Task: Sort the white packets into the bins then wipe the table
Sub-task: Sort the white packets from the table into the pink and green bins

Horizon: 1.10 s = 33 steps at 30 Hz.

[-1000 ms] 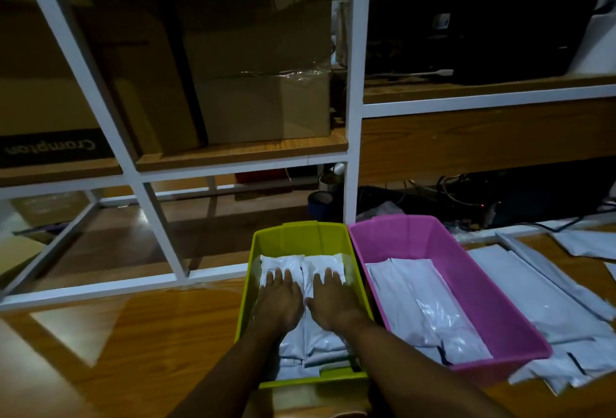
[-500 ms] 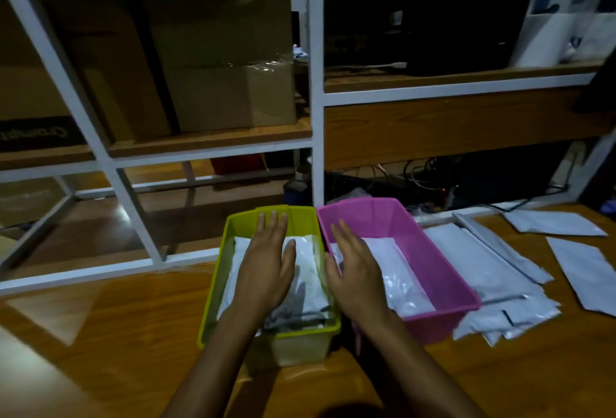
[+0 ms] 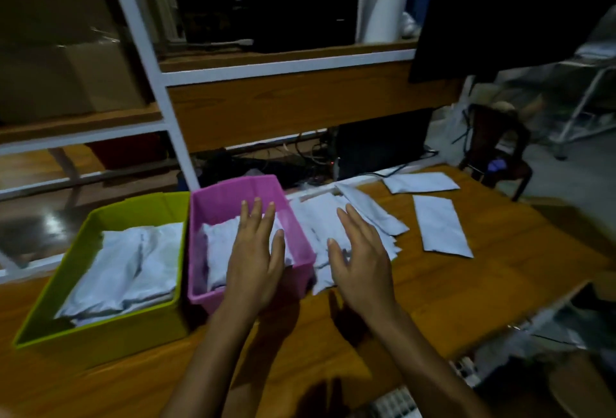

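1. Head view is dim and looks down on a wooden bench [image 3: 450, 287] carrying two bins side by side.
2. A green bin [image 3: 83, 271] is placed at the left; white packets [image 3: 130, 267] are piled inside it.
3. A pink bin [image 3: 230, 197] is set touching the green bin's right wall; more packets [image 3: 220, 251] are seen lying in it.
4. The left hand [image 3: 255, 261] is held flat, palm down, over the near right part of the pink bin, fingers spread and straight. Nothing is gripped by it; whether the packets below are touched cannot be told.
5. The right hand [image 3: 361, 259] is held open just right of the pink bin, palm turned inward, fingers extended. Nothing is held in it.
6. A loose heap of packets [image 3: 320, 217] is spread on the bench just right of the pink bin, partly covered by the right hand.
7. Two further packets are laid apart from the heap: one [image 3: 440, 227] to the right, one [image 3: 418, 182] near the bench's far edge.
8. A white-framed shelf [image 3: 160, 91] with wooden boards is seen behind the bench; cardboard boxes [image 3: 66, 51] are stored on its left side.
9. Tangled cables [image 3: 310, 154] are visible in the dark gap below the shelf.
10. A dark chair [image 3: 496, 147] is seen on the floor beyond the bench's right end.
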Each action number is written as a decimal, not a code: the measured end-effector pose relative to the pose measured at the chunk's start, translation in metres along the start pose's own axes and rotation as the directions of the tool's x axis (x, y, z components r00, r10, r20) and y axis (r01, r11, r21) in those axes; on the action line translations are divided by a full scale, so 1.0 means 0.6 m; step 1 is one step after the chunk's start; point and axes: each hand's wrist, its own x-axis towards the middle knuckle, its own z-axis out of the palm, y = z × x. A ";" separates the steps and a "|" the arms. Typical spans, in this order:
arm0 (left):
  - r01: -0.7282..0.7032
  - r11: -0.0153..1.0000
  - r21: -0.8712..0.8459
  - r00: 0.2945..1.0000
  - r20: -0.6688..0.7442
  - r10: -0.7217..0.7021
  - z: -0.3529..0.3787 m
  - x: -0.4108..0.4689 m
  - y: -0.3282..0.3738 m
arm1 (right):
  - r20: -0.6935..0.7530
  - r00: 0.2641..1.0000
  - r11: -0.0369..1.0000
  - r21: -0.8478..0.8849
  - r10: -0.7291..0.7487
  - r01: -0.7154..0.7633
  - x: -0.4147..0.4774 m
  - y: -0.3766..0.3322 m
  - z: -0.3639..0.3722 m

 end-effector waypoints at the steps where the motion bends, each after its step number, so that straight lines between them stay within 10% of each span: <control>1: -0.004 1.000 -0.004 1.000 0.005 0.004 0.019 0.003 0.019 | -0.001 1.000 1.000 -0.008 0.009 -0.009 0.002 0.022 -0.022; 19: 0.042 0.994 0.096 0.977 0.203 -0.061 0.295 0.143 0.042 | 0.082 0.970 0.959 -0.190 0.228 -0.210 0.156 0.364 -0.095; 25: 0.340 0.817 0.466 0.840 0.239 -0.487 0.426 0.204 -0.018 | 0.207 0.907 0.889 -0.365 0.368 -0.277 0.244 0.536 -0.045; 33: 0.312 0.823 0.474 0.861 0.225 -0.456 0.469 0.201 -0.033 | 0.236 0.827 0.711 -0.658 0.510 -0.250 0.230 0.644 0.011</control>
